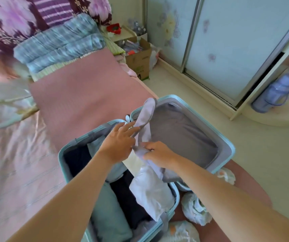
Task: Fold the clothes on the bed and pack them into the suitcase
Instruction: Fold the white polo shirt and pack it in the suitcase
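A light-blue suitcase [231, 151] lies open on the bed's near corner, its grey-lined lid half to the right. The left half holds folded clothes: a teal piece [110, 215], dark navy pieces [128, 199] and a white garment [150, 191]. Above it I hold a pale lavender-grey garment [147, 110] with a grey edge. My left hand [121, 142] pinches its strip near the middle. My right hand [157, 154] grips the bunched lower part. The garment's upper end stands up over the lid.
The bed has a pink mat [87, 95] and a pink sheet [14, 163]. A folded blue plaid blanket [59, 44] and floral pillows lie at its head. Pale garments [2, 105] lie left, more [194, 210] beside the suitcase. A cardboard box [140, 58] and wardrobe doors [227, 41] stand right.
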`<action>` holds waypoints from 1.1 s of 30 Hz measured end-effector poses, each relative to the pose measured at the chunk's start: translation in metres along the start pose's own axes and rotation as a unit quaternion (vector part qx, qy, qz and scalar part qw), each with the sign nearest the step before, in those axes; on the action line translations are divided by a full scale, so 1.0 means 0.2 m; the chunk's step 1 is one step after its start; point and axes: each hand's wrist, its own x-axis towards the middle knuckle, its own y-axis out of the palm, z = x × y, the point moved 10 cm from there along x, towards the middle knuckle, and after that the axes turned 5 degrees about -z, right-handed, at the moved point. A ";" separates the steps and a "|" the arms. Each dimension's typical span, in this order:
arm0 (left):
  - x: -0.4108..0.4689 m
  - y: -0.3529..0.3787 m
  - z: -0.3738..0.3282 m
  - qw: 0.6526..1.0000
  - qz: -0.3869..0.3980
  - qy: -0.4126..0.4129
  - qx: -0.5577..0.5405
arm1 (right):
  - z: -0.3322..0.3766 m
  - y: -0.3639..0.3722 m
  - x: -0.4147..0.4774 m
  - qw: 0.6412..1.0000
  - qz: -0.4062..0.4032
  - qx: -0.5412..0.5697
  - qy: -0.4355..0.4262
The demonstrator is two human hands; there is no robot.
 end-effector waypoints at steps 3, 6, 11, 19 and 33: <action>-0.31 0.00 0.10 0.998 0.007 -0.060 0.014 | 0.07 0.24 -0.05 0.999 0.026 -0.032 0.022; -0.62 0.12 0.18 0.988 0.079 -0.132 0.000 | 0.02 0.49 -0.08 0.992 0.075 -0.084 0.053; -1.01 0.35 0.23 0.942 0.200 -0.223 -0.152 | -0.06 0.81 -0.17 0.974 0.137 -0.156 0.091; -1.57 0.16 0.42 0.899 0.136 -0.335 -0.248 | 0.42 1.18 -0.33 0.991 0.025 -0.123 -0.035; -2.23 0.65 0.08 0.831 0.282 -0.326 -0.352 | -0.05 1.91 -0.69 0.986 -0.061 -0.098 0.122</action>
